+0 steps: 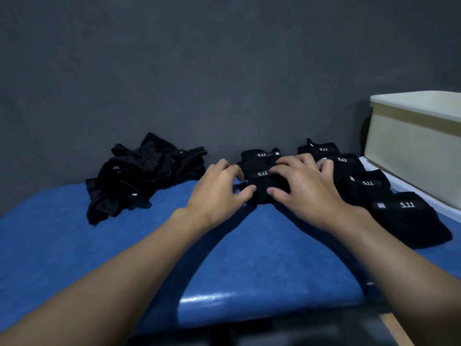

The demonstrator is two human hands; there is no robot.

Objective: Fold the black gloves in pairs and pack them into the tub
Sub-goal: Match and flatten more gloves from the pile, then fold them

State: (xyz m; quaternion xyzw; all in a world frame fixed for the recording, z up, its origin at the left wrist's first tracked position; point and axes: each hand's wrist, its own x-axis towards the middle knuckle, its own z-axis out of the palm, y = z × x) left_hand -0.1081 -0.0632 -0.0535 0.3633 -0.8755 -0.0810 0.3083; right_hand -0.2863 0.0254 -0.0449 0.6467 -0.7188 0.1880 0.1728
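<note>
Pinches a folded pair of black fabric gloves point(260, 196) on the blue glossy worktop point(249, 245), fingers point(230, 169) of left hand point(219, 191) and right hand point(304, 188) curled over it. Sits well apart from the cream plastic tub point(409, 146), far right of the fingers. Risks springing open if released before being pressed flat.

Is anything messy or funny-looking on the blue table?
Only the loose gloves on the left: they lie in a tangled heap, not yet folded. The folded pairs sit in a row on the right beside the tub, and the left hand and right hand grip the middle pair. Nothing looks torn.
</note>
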